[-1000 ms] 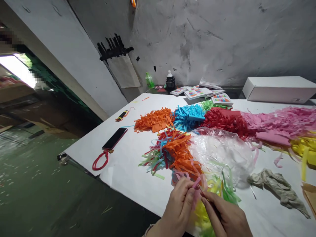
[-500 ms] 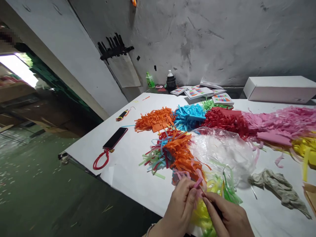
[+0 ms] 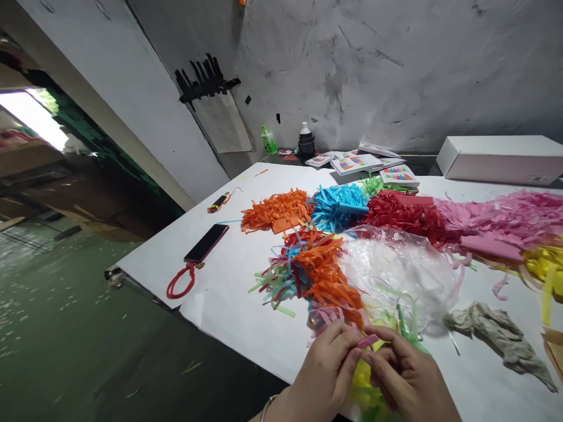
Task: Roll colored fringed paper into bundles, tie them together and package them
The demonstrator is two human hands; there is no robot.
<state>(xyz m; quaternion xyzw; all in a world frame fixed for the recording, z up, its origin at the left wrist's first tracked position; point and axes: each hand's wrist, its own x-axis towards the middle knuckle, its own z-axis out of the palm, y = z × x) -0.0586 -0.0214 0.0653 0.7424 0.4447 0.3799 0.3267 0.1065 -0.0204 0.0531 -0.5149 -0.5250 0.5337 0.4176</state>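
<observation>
My left hand (image 3: pixel 328 369) is closed, pinching a short rolled pink paper piece (image 3: pixel 368 340) between thumb and forefinger. Close against the tip of that piece, my right hand (image 3: pixel 409 375) has its thumb and fingers curled. A thin line shows between the fingertips, too fine to name. Under and between both hands hang yellow paper strips (image 3: pixel 362 375). Pink strips (image 3: pixel 328 316) lie just beyond my left hand, joined to a garland of orange tissue fringe (image 3: pixel 325 266) and mixed red, blue and green strips (image 3: pixel 285 272).
Behind lie orange (image 3: pixel 277 210), blue (image 3: pixel 338 206), red (image 3: pixel 404 217) and pink (image 3: pixel 505 217) fringe bundles. A clear plastic bag (image 3: pixel 396 269) and grey cloth (image 3: pixel 501 340) are to the right. A phone (image 3: pixel 206 242) and yellow-black cutter (image 3: pixel 219 203) lie left. A white box (image 3: pixel 497 158) stands behind.
The pink piece has turned more level and shifted slightly right. My right hand's fingers have come up around its tip, and the thin dark line seen earlier is now mostly hidden.
</observation>
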